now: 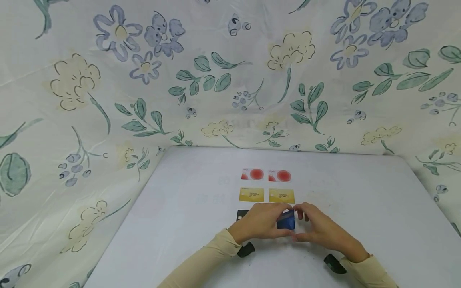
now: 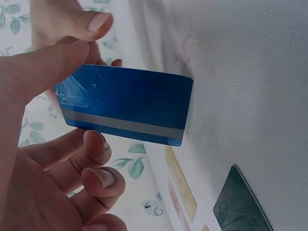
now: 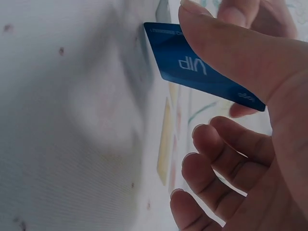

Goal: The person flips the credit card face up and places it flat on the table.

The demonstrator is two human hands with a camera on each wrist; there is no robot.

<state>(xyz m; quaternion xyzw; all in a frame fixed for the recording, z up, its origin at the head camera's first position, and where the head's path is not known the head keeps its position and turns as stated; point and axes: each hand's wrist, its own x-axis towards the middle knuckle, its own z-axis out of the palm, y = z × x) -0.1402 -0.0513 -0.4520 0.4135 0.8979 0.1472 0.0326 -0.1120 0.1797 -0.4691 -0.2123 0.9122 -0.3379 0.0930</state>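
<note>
Pinched by its edges between the thumb and a finger of my left hand (image 1: 261, 222) is a blue card (image 1: 286, 221). The left wrist view shows the card's face (image 2: 130, 106) with a grey stripe and a diamond drawing. On its other side, in the right wrist view, "VIP" (image 3: 192, 65) is printed. My right hand (image 1: 318, 228) is at the card's right side, its thumb (image 3: 221, 45) overlapping the card in that view; whether it touches is unclear. The other right fingers are loosely bent, apart from the card. A black card (image 1: 241, 215) lies partly hidden by the left hand.
Two yellow cards (image 1: 251, 195) (image 1: 281, 196) lie side by side on the white table (image 1: 180, 208). Behind them are two white cards with red circles (image 1: 252, 174) (image 1: 279, 176). A floral cloth (image 1: 223, 108) hangs beyond the table's back edge.
</note>
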